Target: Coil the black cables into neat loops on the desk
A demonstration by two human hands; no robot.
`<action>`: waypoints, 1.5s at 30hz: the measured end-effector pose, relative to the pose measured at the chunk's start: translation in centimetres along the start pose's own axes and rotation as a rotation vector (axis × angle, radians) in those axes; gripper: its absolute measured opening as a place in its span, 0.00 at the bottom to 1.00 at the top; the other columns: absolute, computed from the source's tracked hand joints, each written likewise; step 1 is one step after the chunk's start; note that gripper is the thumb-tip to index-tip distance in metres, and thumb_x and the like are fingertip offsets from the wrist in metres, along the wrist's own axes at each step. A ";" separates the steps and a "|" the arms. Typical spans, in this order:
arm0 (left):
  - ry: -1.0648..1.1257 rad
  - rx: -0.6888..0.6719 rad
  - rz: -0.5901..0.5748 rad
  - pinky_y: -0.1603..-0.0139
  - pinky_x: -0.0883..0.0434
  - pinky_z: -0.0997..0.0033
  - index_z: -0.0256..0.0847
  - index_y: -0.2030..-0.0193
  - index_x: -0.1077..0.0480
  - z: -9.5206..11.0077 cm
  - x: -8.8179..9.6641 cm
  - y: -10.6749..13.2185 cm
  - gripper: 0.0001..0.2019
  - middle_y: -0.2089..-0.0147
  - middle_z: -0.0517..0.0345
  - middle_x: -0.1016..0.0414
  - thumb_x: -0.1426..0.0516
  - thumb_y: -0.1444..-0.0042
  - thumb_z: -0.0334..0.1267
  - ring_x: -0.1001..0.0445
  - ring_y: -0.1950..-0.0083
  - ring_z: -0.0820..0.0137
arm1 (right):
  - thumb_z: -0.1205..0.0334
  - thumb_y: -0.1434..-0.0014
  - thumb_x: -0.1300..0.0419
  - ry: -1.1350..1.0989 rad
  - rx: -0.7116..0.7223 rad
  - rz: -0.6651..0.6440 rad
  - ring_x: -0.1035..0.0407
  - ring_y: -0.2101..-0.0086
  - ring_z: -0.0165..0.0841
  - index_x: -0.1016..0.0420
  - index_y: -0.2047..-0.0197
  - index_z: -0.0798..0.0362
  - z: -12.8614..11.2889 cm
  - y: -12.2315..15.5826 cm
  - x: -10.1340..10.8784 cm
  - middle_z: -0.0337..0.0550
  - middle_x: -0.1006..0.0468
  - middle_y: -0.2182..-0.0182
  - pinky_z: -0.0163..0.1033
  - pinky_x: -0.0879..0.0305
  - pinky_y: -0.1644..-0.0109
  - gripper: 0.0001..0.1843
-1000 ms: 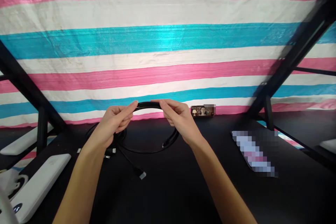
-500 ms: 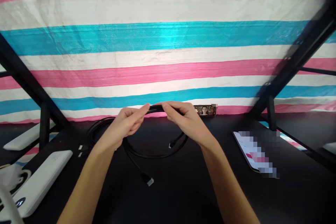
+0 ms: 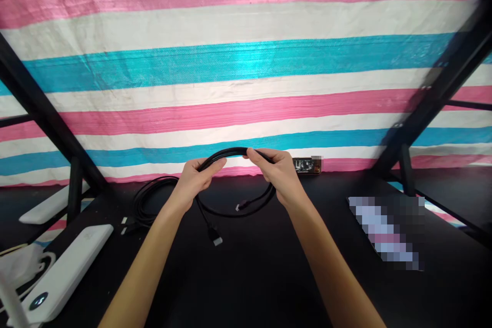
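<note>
A coiled black cable is held up as a loop between my two hands, above the black table. My left hand grips the loop's left side, thumb pointing along it. On the right side my right hand pinches it between thumb and fingers. One plug with a pale metal end hangs down at the lower left of the loop. The other plug sits inside the loop, near its lower right. Behind my left wrist lies a second coiled black cable on the table.
A white power bank lies at the left, beside a white charger with a cord. At the right rests a phone, blurred. A small screen leans at the back, before a striped sheet. Black frame bars slant on both sides.
The left hand has slid down the loop's side and its thumb is off the top, so the upper arc now shows. The hanging plug has swung up and left. The view has shifted slightly.
</note>
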State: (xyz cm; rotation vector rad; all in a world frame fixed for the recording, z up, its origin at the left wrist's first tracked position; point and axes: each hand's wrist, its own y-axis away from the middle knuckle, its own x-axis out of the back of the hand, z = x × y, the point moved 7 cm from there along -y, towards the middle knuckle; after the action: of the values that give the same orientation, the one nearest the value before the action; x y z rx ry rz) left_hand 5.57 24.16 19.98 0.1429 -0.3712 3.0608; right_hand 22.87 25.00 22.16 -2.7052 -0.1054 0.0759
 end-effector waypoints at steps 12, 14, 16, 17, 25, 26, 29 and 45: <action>0.284 0.123 0.041 0.86 0.53 0.77 0.42 0.85 0.59 -1.6 1.2 -0.8 0.29 0.87 0.72 0.61 0.40 0.48 0.44 0.58 0.88 0.84 | 0.46 0.49 0.36 -0.123 -0.092 -0.041 0.59 0.84 0.21 0.27 0.63 0.54 0.7 -0.4 0.7 0.27 0.53 0.83 0.32 0.61 0.82 0.20; 0.285 0.142 0.062 0.87 0.53 0.77 0.42 0.85 0.58 -1.7 1.7 -0.9 0.29 0.88 0.72 0.62 0.40 0.49 0.42 0.59 0.88 0.84 | 0.47 0.49 0.35 0.016 -0.069 -0.064 0.52 0.83 0.22 0.28 0.59 0.53 0.6 -0.2 0.5 0.29 0.46 0.82 0.32 0.53 0.81 0.21; 0.283 0.152 0.066 0.87 0.52 0.77 0.42 0.85 0.58 -1.7 2.0 -0.9 0.29 0.88 0.72 0.61 0.40 0.49 0.41 0.58 0.88 0.84 | 0.46 0.49 0.36 0.129 -0.034 -0.077 0.46 0.81 0.23 0.30 0.53 0.52 0.5 0.0 0.3 0.31 0.39 0.78 0.32 0.47 0.78 0.24; 0.291 0.157 0.062 0.87 0.52 0.78 0.42 0.85 0.58 -1.6 2.1 -0.9 0.28 0.88 0.72 0.61 0.40 0.49 0.40 0.59 0.88 0.84 | 0.46 0.48 0.36 0.162 -0.020 -0.078 0.45 0.80 0.23 0.32 0.50 0.51 0.5 0.1 0.1 0.33 0.37 0.76 0.33 0.45 0.78 0.26; 0.441 0.187 -0.096 0.88 0.54 0.81 0.41 0.83 0.56 -0.3 2.3 -0.1 0.26 0.86 0.72 0.61 0.40 0.48 0.41 0.60 0.88 0.84 | 0.49 0.40 0.44 0.173 0.125 -0.065 0.45 0.76 0.24 0.33 0.46 0.46 -0.8 0.4 -0.3 0.37 0.34 0.70 0.32 0.47 0.75 0.21; 0.475 0.200 -0.126 0.88 0.54 0.81 0.41 0.83 0.55 -0.1 2.2 0.0 0.26 0.86 0.72 0.62 0.40 0.48 0.43 0.61 0.88 0.84 | 0.50 0.39 0.45 0.177 0.135 -0.061 0.45 0.76 0.24 0.32 0.46 0.46 -0.9 0.4 -0.3 0.38 0.34 0.70 0.33 0.47 0.75 0.20; 0.581 0.272 -0.219 0.89 0.54 0.80 0.42 0.83 0.52 0.1 1.7 0.4 0.25 0.85 0.72 0.62 0.43 0.47 0.52 0.61 0.87 0.83 | 0.52 0.38 0.46 0.164 0.152 -0.041 0.45 0.76 0.24 0.28 0.48 0.47 -1.1 0.4 -0.1 0.39 0.33 0.69 0.33 0.49 0.76 0.18; 0.668 0.368 -0.556 0.88 0.57 0.82 0.38 0.77 0.40 0.6 0.1 1.9 0.18 0.85 0.71 0.57 0.48 0.39 0.45 0.63 0.86 0.83 | 0.51 0.42 0.40 0.093 0.048 -0.201 0.44 0.83 0.20 0.23 0.56 0.51 -0.9 0.5 -0.5 0.35 0.32 0.74 0.32 0.51 0.81 0.15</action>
State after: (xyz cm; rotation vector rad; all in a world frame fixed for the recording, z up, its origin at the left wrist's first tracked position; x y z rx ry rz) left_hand 5.36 22.20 20.10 -0.6328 0.2364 2.3958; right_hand 22.49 24.15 22.78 -2.6298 -0.3414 -0.1053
